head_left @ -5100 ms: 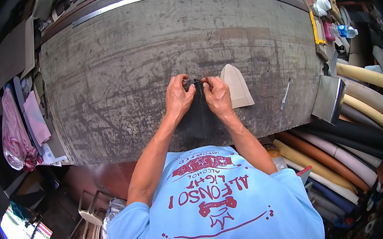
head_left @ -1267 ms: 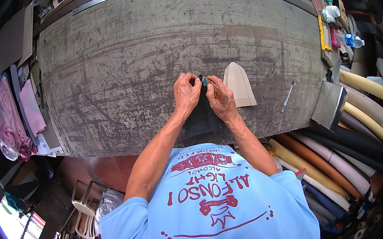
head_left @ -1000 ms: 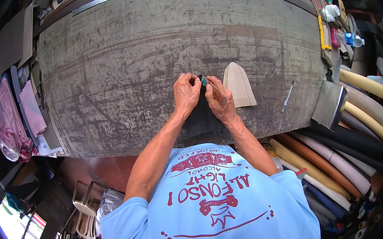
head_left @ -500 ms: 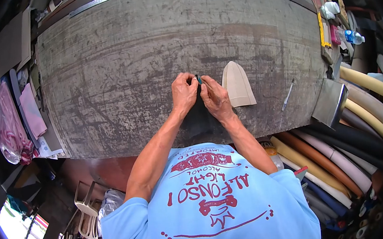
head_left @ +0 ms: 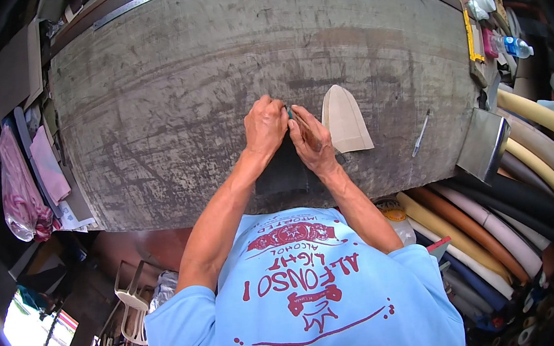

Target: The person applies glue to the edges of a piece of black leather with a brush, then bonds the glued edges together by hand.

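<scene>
Over the middle of the worn table, my left hand (head_left: pixel 266 126) is closed with its fingers curled; what they pinch is hidden. Close against it, my right hand (head_left: pixel 312 137) grips a small green object (head_left: pixel 290 113) between thumb and fingers. Only a bit of the object shows, too little to tell its kind. A dark patch lies on the tabletop beneath my wrists. Just right of my right hand lies a beige bullet-shaped piece (head_left: pixel 347 121) with layered edges, flat on the table.
A pen (head_left: pixel 421 134) lies on the right of the table (head_left: pixel 152 118). A metal box-like piece (head_left: pixel 482 145) stands at the right corner, near rolls of material (head_left: pixel 489 232). A long metal ruler (head_left: pixel 140 0) runs along the far edge. Pink plastic-wrapped material (head_left: pixel 20 188) hangs at left.
My left hand has turned slightly and its fingers cover more of the small green object. The view has shifted a little; the beige piece and pen lie where they were.
</scene>
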{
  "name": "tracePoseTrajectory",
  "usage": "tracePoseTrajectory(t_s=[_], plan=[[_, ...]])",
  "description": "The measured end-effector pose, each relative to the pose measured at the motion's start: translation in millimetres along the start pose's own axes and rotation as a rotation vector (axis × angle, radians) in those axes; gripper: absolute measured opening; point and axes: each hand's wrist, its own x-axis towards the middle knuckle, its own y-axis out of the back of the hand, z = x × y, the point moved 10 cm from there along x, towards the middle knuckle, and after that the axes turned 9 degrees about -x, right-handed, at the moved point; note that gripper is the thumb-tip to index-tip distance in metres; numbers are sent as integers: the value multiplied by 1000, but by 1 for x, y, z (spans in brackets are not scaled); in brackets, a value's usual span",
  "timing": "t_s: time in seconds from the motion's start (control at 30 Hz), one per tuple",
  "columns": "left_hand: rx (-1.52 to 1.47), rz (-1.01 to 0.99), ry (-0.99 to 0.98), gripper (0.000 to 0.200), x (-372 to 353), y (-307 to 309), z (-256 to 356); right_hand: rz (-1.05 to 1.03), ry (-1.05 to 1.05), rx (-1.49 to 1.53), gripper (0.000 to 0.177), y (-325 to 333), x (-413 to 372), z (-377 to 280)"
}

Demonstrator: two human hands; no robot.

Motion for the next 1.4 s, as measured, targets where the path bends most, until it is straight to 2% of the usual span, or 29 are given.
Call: tracePoseTrajectory(t_s=[0.1,0.2,0.33,0.73,0.93,1.03,1.13,1.4], plan=[[-67,37,-15,17,-1,0,-4,39,115,-83,27,1,4,-7],[-147,68,4,16,-4,0,-11,10,-65,54,26,1,3,8],[-208,41,89,16,-2,0,-21,45,-22,16,26,2,2,8],[-214,-6,116,18,-3,-4,-27,25,-2,0,26,2,6,4],[-252,50,29,13,-6,5,-15,47,12,-4,25,2,5,3],[-165,36,-5,11,-7,7,-2,48,11,-1,25,1,3,4],[-42,56,-122,11,-8,7,9,42,16,-6,25,1,3,4],[-148,43,-15,12,-8,1,-10,61,43,-29,25,4,4,-2]])
